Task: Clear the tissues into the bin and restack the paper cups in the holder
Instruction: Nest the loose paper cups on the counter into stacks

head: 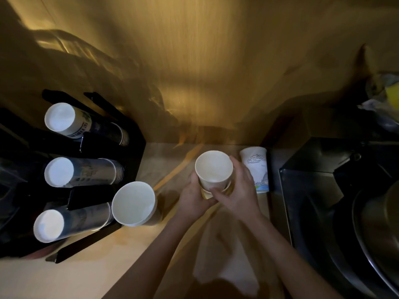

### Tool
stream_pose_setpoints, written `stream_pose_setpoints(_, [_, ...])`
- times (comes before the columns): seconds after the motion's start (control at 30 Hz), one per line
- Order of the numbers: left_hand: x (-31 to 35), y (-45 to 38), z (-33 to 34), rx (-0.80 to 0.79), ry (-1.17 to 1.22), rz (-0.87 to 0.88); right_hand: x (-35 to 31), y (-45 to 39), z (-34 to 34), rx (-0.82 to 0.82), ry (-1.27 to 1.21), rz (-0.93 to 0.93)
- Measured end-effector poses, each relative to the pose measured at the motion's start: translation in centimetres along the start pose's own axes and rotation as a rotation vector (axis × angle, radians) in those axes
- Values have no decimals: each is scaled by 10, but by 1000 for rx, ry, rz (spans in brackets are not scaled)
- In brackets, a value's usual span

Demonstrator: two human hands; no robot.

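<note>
Both hands are wrapped around a small stack of paper cups [213,172] in the middle of the table [108,275]. The left hand [194,198] cups the near side low down, and its grip is closed on the bottom cup. The right hand [239,188] curls round the other side, fingers shut on the stack too. One white cup sits inside another, and the rim of the outer one peeks out below.

I think the step now is pressing the cups together into one neat stack. It would go best with a gentle push straight down, keeping the top cup level so it does not jam crooked. Squeezing hard could dent the thin paper.

Just beside the stack, on the far right side, one printed cup [257,169] stands upside down. It looks like the next one to add. To the left of the stack sits another open cup [133,203], right by the black holder [133,134]. The holder has three rows of cups lying in it. A pale tissue [224,264] lies on the table near the stack, under the arms, not in the bin yet.
</note>
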State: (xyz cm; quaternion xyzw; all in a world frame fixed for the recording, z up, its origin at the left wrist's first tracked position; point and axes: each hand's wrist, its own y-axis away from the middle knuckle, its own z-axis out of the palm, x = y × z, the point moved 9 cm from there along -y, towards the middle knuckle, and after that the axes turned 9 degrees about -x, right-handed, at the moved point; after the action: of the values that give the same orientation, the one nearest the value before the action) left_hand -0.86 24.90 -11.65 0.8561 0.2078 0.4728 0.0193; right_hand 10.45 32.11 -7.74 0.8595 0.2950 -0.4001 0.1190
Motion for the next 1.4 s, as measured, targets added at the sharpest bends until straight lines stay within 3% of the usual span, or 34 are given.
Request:
stream_pose_setpoints(0.13, [2, -5, -6, 40, 31, 12, 9, 4, 0, 2, 134, -70])
stream_pose_setpoints(0.27, [5, -7, -16, 46, 24, 38, 16, 2, 2, -133, 224, -76])
stream_pose_setpoints(0.37, [6, -9, -17, 6, 4, 56, 38, -11, -21, -51, 213, 98])
stream_pose_setpoints(0.43, [5, -11, -17, -8, -10, 56, 60, -20, -35, -1, 404, 286])
stream_pose_setpoints(0.53, [5, -12, -16, -18, -42, 47, 90, -30, -31, -136, 552, 509])
stream_pose_setpoints(0.7, [5, -13, -16, -30, -92, 61, 113, -40, -15, -183, 514, 636])
stream_pose_setpoints(0.83, [3, -15, -16, -31, -93, 60, 126, -35, -14, -117, 303, 754])
stream_pose_setpoints(0.9, [3, -15, -17, -21, -69, 64, 117, -37, -19, -62, 117, 732])
stream_pose_setpoints(1.07, [-2, -17, -15, -23, 2, 65, 56, -48, -42, 121, -362, 444])
stream_pose_setpoints(1.2, [-3, -17, -13, -31, 37, 67, 12, -43, -30, 56, -691, 265])
stream_pose_setpoints(1.4, [-6, -18, -12, -40, 89, 49, 7, -16, 14, -155, -420, 191])
